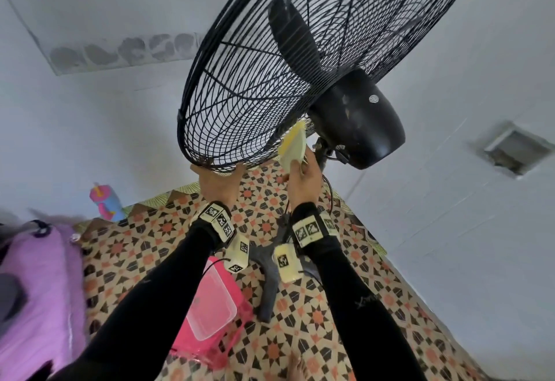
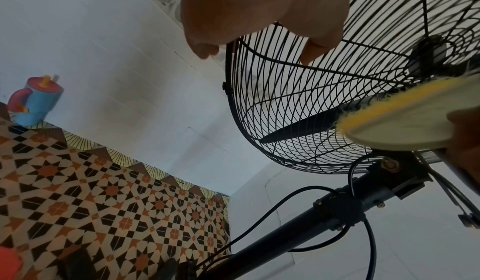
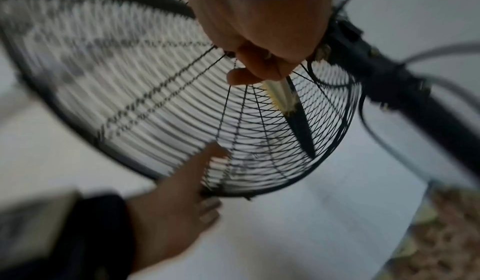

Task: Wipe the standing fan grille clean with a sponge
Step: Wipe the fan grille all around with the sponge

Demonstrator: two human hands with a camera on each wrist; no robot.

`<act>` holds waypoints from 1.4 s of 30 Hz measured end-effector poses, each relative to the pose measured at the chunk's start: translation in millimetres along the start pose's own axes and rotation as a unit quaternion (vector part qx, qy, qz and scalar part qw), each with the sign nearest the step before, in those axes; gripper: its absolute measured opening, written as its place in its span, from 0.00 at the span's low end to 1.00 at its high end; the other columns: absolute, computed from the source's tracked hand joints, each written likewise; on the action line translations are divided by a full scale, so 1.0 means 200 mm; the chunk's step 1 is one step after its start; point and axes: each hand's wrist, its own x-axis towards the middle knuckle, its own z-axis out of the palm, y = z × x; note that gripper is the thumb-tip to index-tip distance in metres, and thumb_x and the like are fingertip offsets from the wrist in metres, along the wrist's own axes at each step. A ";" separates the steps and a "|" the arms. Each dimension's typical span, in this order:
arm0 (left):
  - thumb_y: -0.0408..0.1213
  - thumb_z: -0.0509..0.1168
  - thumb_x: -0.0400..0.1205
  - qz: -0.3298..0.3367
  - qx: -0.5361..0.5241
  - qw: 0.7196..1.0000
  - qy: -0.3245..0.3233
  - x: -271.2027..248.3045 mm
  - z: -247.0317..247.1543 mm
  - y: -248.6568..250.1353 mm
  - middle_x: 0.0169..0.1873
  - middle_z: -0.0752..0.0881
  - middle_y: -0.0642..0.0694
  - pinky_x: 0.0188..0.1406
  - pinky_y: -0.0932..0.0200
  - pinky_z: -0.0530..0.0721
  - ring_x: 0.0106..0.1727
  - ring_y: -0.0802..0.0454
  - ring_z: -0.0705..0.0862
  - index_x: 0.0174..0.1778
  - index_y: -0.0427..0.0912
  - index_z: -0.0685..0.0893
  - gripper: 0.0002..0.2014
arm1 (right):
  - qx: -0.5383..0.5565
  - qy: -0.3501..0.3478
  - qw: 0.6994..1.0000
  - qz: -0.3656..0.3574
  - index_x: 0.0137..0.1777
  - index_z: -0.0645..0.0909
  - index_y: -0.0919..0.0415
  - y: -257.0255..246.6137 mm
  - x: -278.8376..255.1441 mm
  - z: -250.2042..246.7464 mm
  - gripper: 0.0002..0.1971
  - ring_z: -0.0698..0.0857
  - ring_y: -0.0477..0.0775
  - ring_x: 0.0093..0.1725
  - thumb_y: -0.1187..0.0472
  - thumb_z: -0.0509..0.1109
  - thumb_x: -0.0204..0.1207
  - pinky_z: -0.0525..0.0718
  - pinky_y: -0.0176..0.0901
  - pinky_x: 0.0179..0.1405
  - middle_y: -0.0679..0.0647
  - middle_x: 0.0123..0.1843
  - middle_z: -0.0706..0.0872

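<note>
A black standing fan fills the head view, its wire grille (image 1: 246,95) tilted toward me and its motor housing (image 1: 360,119) at the right. My left hand (image 1: 217,178) grips the grille's lower rim (image 2: 231,75), thumb on one side and fingers on the other (image 3: 207,208). My right hand (image 1: 301,179) pinches a yellow and cream sponge (image 1: 292,148) and holds it against the rear grille near the motor. The sponge (image 2: 405,116) shows edge-on in the left wrist view, and as a thin strip (image 3: 279,93) in the blurred right wrist view.
The fan pole (image 2: 298,223) with its black cable (image 2: 270,202) runs down to a grey base (image 1: 270,278) on a patterned floor mat (image 1: 330,320). A pink basket holding a clear tub (image 1: 210,302) sits near my left arm. A blue and pink bottle (image 1: 105,200) stands by the wall.
</note>
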 end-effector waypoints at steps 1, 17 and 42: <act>0.58 0.80 0.73 0.003 -0.001 1.000 0.001 -0.01 0.00 0.01 0.78 0.77 0.38 0.71 0.55 0.79 0.72 0.36 0.83 0.89 0.42 0.48 0.59 | -0.016 0.009 1.000 -0.008 0.82 0.73 0.50 0.04 0.00 -0.01 0.23 0.91 0.55 0.32 0.62 0.62 0.88 0.91 0.48 0.31 0.57 0.67 0.85; 0.55 0.77 0.81 0.002 0.040 0.999 -0.001 0.01 0.03 -0.02 0.87 0.67 0.36 0.86 0.50 0.68 0.86 0.37 0.69 0.89 0.33 0.30 0.64 | -0.011 0.045 0.999 -0.022 0.82 0.70 0.67 0.18 0.08 0.08 0.22 0.87 0.36 0.40 0.68 0.61 0.89 0.77 0.15 0.34 0.58 0.60 0.86; 0.50 0.85 0.73 0.018 -0.079 0.997 -0.019 0.17 0.10 -0.18 0.89 0.61 0.45 0.70 0.50 0.80 0.80 0.44 0.74 0.90 0.53 0.34 0.68 | 0.034 0.035 0.999 -0.022 0.69 0.80 0.63 0.32 0.17 0.06 0.13 0.90 0.60 0.30 0.62 0.63 0.88 0.90 0.52 0.25 0.42 0.45 0.86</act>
